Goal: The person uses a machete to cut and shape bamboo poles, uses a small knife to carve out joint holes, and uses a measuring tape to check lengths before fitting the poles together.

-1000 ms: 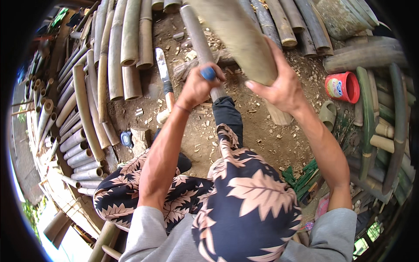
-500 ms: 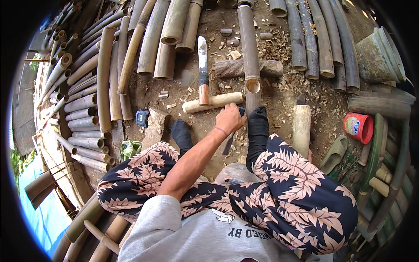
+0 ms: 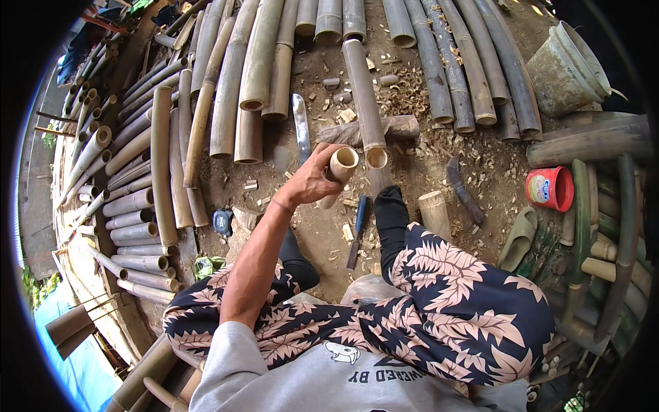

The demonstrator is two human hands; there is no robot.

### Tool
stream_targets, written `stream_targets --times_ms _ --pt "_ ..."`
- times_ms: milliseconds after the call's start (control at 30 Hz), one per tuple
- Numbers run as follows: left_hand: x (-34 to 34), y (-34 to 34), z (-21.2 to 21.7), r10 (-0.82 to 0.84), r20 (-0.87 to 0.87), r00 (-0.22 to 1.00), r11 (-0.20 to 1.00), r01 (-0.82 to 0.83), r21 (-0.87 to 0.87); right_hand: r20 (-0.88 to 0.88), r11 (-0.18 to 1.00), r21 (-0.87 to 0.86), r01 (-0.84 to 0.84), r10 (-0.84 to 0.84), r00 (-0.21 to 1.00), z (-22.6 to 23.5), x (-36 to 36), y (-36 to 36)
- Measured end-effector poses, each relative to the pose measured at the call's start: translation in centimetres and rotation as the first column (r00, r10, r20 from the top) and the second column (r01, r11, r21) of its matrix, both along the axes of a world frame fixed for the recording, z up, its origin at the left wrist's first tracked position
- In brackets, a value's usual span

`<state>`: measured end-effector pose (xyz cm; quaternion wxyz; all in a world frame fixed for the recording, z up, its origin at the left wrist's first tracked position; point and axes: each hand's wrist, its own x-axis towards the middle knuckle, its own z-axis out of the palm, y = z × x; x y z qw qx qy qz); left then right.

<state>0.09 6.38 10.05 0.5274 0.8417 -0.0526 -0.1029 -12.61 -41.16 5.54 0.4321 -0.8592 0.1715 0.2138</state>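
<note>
My left hand (image 3: 319,180) is closed around a short, pale bamboo tube (image 3: 343,163) and holds it above the ground, its open end facing up toward me. Behind that hand lies a machete (image 3: 301,123); its blade shows, while its handle is hidden. A chisel (image 3: 359,223) with a dark blue handle lies on the dirt between my feet, just below the tube. Right of the hand, a long bamboo pole (image 3: 365,103) rests across a short log (image 3: 405,128), its cut end toward me. My right hand is out of view.
A short bamboo piece (image 3: 434,211) and a curved-blade knife (image 3: 463,189) are by my right foot. Many bamboo poles (image 3: 259,62) lie ahead and along the left. A red tub (image 3: 549,189), a sandal (image 3: 518,240) and a grey bucket (image 3: 566,72) are at right; a tape measure (image 3: 222,222) is at left.
My left hand has left the chisel and lifted the short bamboo tube off the ground. The pale bamboo piece at right has shifted, and the curved-blade knife now shows fully beside it.
</note>
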Motion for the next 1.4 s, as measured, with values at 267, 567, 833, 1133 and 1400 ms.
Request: stream_targets --times_ms 267,567,833,1133,1400 --pt "-2.3 -1.1 0.8 0.002 -0.108 0.994 0.995 -0.013 -0.096 0.030 1.000 0.015 -0.020 0.020 0.999 0.5 0.2 1.4" --pt "0.2 -1.5 4.6 -0.016 0.023 1.000 0.949 0.022 -0.316 0.048 0.999 0.003 -0.046 0.046 0.998 1.5 0.3 2.2" --pt "4.2 -3.7 4.6 0.049 0.107 0.993 0.954 -0.015 -0.300 0.051 0.997 0.007 -0.081 0.081 0.995 3.3 1.6 3.9" --pt "3.3 -4.4 3.1 0.053 0.146 0.988 0.950 -0.005 -0.312 0.268 0.959 -0.001 -0.285 0.275 0.924 9.3 7.5 6.7" --pt "3.3 -4.5 3.4 0.092 0.154 0.984 0.976 -0.058 -0.210 0.642 0.845 0.018 -0.535 0.400 0.654 19.0 13.9 11.9"
